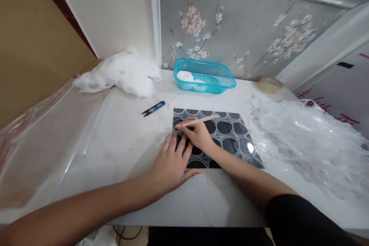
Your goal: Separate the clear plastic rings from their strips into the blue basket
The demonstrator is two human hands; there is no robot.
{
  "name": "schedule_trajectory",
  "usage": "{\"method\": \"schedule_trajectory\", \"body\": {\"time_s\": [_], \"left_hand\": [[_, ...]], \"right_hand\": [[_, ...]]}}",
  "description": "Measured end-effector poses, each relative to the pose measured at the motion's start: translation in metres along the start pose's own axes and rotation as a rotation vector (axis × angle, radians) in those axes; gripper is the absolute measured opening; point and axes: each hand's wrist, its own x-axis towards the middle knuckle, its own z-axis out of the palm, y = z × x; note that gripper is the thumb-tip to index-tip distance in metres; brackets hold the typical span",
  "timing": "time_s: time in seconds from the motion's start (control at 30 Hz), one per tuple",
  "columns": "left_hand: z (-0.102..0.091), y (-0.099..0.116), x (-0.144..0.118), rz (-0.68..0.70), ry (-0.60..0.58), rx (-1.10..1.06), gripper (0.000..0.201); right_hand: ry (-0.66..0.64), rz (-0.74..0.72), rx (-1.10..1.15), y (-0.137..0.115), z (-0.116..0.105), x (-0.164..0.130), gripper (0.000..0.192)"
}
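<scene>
A dark sheet (230, 145) lies on the table, patterned with rows of black ovals in pale, translucent outlines. My left hand (173, 161) rests with fingers spread on its left part, thumb pointing right along the near edge. Just beyond those fingertips, my right hand (198, 134) pinches a slim, pale pinkish stick-like tool (206, 119) near the sheet's upper left. The tool slants up to the right; its working end is too small to make out. Blue-handled thread snips (153, 108) lie to the left of the sheet.
A turquoise plastic basket (201, 87) with white pieces stands at the back. White netting-like material (123, 73) is heaped at back left, beside clear plastic bags (57, 134). Translucent cut-out scraps (308, 138) pile up on the right, near a tape roll (268, 84). A wall closes off the back.
</scene>
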Motion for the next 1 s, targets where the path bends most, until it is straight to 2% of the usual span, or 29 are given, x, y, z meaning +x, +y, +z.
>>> {"method": "schedule_trajectory", "body": {"time_s": [0.2,0.57,0.67,0.77,0.87,0.9,0.93,1.0], "left_hand": [[0.005,-0.011,-0.011,-0.010,-0.001,0.011,0.078],[0.004,-0.009,-0.011,-0.026,-0.014,-0.003,0.077],[0.005,-0.009,-0.010,-0.027,-0.003,-0.033,0.076],[0.007,-0.009,-0.009,-0.033,0.021,-0.070,0.078],[0.007,-0.010,-0.009,-0.031,0.039,-0.109,0.075],[0.007,-0.011,-0.009,-0.033,0.044,-0.123,0.073],[0.007,-0.012,-0.009,-0.036,0.049,-0.136,0.071],[0.007,-0.014,-0.010,-0.042,0.056,-0.161,0.067]], "right_hand": [[-0.018,0.042,0.029,0.004,-0.003,0.004,0.015],[-0.036,-0.032,-0.055,0.006,-0.001,0.003,0.013],[-0.062,-0.115,-0.162,0.006,-0.001,-0.004,0.015],[-0.141,-0.298,-0.383,0.003,0.000,-0.013,0.017],[-0.228,-0.403,-0.567,-0.001,-0.008,-0.006,0.019],[-0.212,-0.390,-0.587,-0.001,-0.015,0.004,0.020],[-0.140,-0.347,-0.583,-0.001,-0.024,0.016,0.019],[0.101,-0.225,-0.520,0.001,-0.049,0.044,0.015]]}}
